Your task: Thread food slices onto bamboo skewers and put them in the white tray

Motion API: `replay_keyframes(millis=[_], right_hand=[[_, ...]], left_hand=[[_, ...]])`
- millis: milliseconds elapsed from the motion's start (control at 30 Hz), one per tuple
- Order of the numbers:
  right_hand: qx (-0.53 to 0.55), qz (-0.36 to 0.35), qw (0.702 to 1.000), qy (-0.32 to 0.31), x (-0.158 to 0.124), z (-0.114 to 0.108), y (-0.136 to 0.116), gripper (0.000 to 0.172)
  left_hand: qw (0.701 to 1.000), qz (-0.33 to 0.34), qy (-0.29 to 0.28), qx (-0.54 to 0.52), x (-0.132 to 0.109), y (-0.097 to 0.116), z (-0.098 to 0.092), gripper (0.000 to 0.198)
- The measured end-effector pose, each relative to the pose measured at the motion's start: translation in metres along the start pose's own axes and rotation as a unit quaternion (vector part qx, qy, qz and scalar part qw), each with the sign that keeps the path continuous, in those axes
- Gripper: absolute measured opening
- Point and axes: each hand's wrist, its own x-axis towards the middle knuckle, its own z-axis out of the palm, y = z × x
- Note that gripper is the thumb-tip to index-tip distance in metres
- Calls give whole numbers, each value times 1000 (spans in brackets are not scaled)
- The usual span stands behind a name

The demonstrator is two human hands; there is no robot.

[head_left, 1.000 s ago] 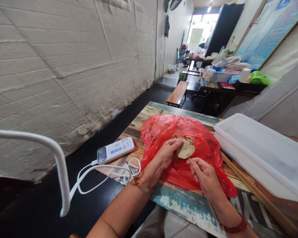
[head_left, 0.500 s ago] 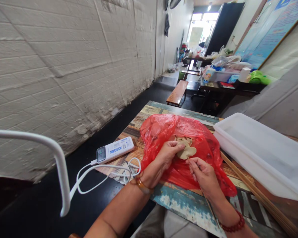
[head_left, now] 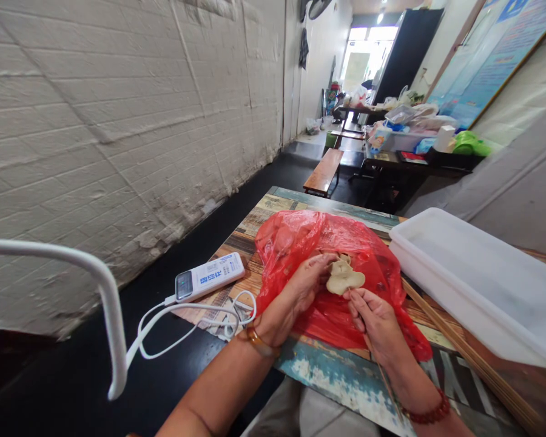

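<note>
My right hand (head_left: 374, 318) pinches a thin wooden skewer (head_left: 383, 379), whose shaft runs back under the palm toward my wrist. At the skewer's tip sits a pale beige, rounded flat piece (head_left: 346, 280) with a lobed outline, apparently threaded on it. My left hand (head_left: 310, 280) is just left of this piece, fingers drawn together at other beige pieces (head_left: 343, 258) in the bag's opening. What its fingertips grip is hidden. Under both hands spreads a crumpled red plastic bag (head_left: 291, 233), with more rounded shapes showing through it.
A white plastic tub (head_left: 464, 273) stands at the table's right, beside a bundle of long thin sticks (head_left: 491, 376). To the left lie a white power bank (head_left: 210, 276) and its looped cable (head_left: 195, 306). A wooden bench (head_left: 325, 170) and a cluttered table (head_left: 418, 159) stand beyond.
My left thumb and fingers have come off the front beige piece and shifted slightly back, toward the pieces behind. The front piece now shows more fully at the skewer's tip.
</note>
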Motion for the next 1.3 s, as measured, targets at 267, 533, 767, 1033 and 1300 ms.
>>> replay_keyframes(millis=[267, 533, 767, 1033, 1300], right_hand=[[-3, 12, 1000, -12, 0, 0, -4, 34], [-105, -25, 994, -16, -2, -3, 7, 31], [-107, -20, 994, -31, -3, -2, 8, 36], [-103, -23, 994, -11, -2, -1, 11, 36], [-77, -7, 997, 4, -1, 0, 8, 34]], left_hand=[[999, -21, -38, 23, 2, -4, -3, 36], [1000, 5, 17, 12, 5, -7, -8, 37], [999, 11, 34, 24, 4, -7, -5, 37], [997, 21, 42, 61, 3, -10, -3, 38], [997, 6, 33, 75, 3, -17, -1, 38]])
